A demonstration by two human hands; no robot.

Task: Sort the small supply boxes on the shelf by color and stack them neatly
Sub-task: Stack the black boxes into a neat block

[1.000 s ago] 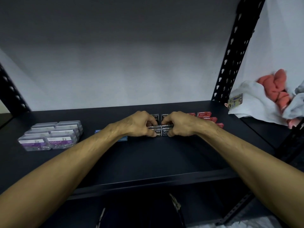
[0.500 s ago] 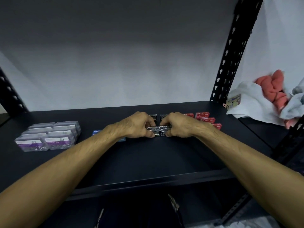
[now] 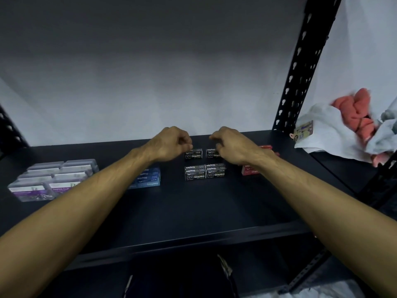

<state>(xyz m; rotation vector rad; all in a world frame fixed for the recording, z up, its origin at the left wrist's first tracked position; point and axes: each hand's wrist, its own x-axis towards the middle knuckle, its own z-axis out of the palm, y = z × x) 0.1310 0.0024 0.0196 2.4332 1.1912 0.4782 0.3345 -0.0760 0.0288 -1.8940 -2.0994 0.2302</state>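
Hands reach the rear black staple boxes (image 3: pixel 203 153): left hand (image 3: pixel 169 141) and right hand (image 3: pixel 231 145), fingers curled, grasping nothing yet. Front black stack (image 3: pixel 205 172) sits just nearer. Next: pinch each, carry forward, align.

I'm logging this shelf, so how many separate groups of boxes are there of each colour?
Clear paper clip boxes: 1
Blue boxes: 1
Black boxes: 2
Red boxes: at least 1, partly behind the right arm
Total: at least 5
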